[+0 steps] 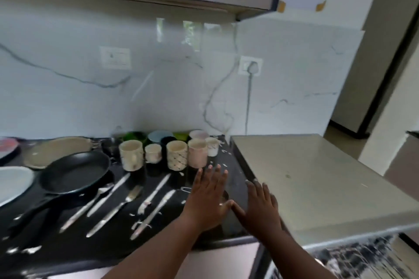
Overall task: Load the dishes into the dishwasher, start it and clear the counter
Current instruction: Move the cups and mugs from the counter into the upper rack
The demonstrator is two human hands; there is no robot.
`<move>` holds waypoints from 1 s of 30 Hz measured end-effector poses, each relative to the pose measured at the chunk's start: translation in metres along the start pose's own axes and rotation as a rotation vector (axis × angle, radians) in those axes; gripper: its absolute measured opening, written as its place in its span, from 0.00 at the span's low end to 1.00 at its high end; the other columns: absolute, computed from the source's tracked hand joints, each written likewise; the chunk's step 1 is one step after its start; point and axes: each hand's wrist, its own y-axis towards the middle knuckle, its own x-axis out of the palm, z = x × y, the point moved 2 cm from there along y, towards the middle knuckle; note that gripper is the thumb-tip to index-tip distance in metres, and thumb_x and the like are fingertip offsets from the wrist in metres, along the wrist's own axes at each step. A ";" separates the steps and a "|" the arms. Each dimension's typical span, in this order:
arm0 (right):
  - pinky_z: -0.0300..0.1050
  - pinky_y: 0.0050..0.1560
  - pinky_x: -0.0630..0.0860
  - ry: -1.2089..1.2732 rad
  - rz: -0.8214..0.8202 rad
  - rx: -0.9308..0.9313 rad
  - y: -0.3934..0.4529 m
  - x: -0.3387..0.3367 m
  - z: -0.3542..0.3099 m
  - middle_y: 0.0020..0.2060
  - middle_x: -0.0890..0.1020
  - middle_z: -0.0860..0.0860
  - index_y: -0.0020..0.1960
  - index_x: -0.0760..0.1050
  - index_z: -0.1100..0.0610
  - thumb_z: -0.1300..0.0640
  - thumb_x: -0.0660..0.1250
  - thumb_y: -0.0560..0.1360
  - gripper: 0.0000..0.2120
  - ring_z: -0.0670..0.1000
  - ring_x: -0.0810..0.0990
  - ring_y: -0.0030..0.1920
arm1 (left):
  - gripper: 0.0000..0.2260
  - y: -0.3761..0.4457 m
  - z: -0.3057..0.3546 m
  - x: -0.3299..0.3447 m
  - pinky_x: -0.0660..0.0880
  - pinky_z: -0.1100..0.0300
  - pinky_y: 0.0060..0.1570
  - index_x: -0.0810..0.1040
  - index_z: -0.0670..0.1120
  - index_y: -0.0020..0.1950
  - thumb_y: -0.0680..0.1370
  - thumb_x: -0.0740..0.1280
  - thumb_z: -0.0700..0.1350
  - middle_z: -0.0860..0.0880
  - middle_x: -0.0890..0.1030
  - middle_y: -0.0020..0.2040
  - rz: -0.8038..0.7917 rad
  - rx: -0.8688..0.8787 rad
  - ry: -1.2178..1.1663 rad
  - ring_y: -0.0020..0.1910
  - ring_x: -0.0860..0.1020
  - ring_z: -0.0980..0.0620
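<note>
Both hands hover flat, fingers straight and holding nothing, left hand (209, 197) beside right hand (260, 207) over the bench (229, 179). The mugs (176, 154) stand just beyond the left fingertips, cutlery (127, 199) and pan (74, 172) to its left. The mugs look fragile and glossy, so likely slippery; take them by handle or body.

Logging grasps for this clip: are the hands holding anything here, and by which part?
Nothing is held. The left hand and right hand are both open, fingers straight, over the dark counter near the mugs.
</note>
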 end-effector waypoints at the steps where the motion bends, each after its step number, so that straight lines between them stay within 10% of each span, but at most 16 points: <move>1: 0.53 0.75 0.49 -0.003 0.005 -0.030 0.009 0.002 -0.020 0.78 0.54 0.51 0.79 0.50 0.50 0.24 0.47 0.71 0.45 0.54 0.47 0.78 | 0.37 -0.003 -0.019 -0.004 0.32 0.48 0.72 0.50 0.46 0.80 0.77 0.50 0.65 0.44 0.47 0.80 0.000 -0.031 -0.006 0.78 0.44 0.42; 3: 0.52 0.75 0.47 0.008 -0.001 -0.067 0.023 0.008 -0.052 0.79 0.52 0.51 0.79 0.49 0.50 0.26 0.51 0.73 0.43 0.54 0.45 0.78 | 0.36 -0.010 -0.052 -0.009 0.34 0.49 0.73 0.56 0.46 0.79 0.77 0.54 0.65 0.44 0.53 0.79 -0.002 -0.101 -0.022 0.78 0.51 0.41; 8: 0.53 0.75 0.47 0.072 -0.031 -0.067 0.045 0.022 -0.091 0.79 0.52 0.50 0.78 0.49 0.50 0.30 0.56 0.74 0.41 0.53 0.46 0.78 | 0.37 -0.023 -0.124 0.009 0.20 0.51 0.66 0.35 0.49 0.78 0.79 0.47 0.66 0.48 0.31 0.76 -0.044 -0.299 -0.024 0.74 0.28 0.47; 18: 0.54 0.66 0.69 0.325 -0.060 0.142 0.126 0.050 -0.072 0.69 0.71 0.55 0.72 0.61 0.52 0.40 0.65 0.75 0.31 0.56 0.69 0.69 | 0.35 0.006 -0.195 0.030 0.51 0.50 0.74 0.54 0.46 0.78 0.78 0.62 0.60 0.42 0.54 0.79 0.042 -0.928 -0.556 0.78 0.52 0.45; 30: 0.54 0.68 0.67 0.611 -0.220 0.191 0.269 0.103 -0.018 0.72 0.68 0.57 0.75 0.59 0.56 0.49 0.73 0.71 0.38 0.57 0.68 0.70 | 0.07 0.097 -0.227 0.078 0.74 0.50 0.52 0.76 0.45 0.52 0.76 0.71 0.41 0.45 0.81 0.49 0.451 -1.228 -0.953 0.54 0.78 0.41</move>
